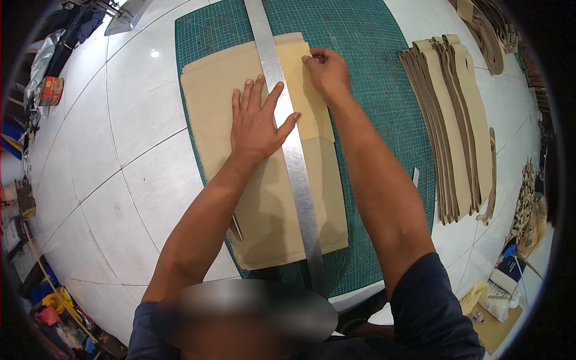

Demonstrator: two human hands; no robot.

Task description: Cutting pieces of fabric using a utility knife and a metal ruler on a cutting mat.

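A tan piece of fabric (222,120) lies flat on a green cutting mat (372,72), with a paler yellow piece (300,90) along its upper right. Running lengthwise over both is a long metal ruler (294,156). My left hand (258,117) is spread flat, fingers apart, its thumb and fingertips resting on the ruler and the palm over the tan fabric. At the top right edge of the yellow piece, my right hand (329,71) is closed, thumb and finger pinching that edge. Its other fingers are curled and partly hidden. A thin stick-like tool (237,229) shows beside my left forearm.
Right of the mat hang together several long tan and brown strips (450,126), with more rolled strips (486,42) beyond. A small white scrap (416,176) lies on the mat. White tiles (90,156) spread leftward, with a red box (51,91) and clutter at the edges.
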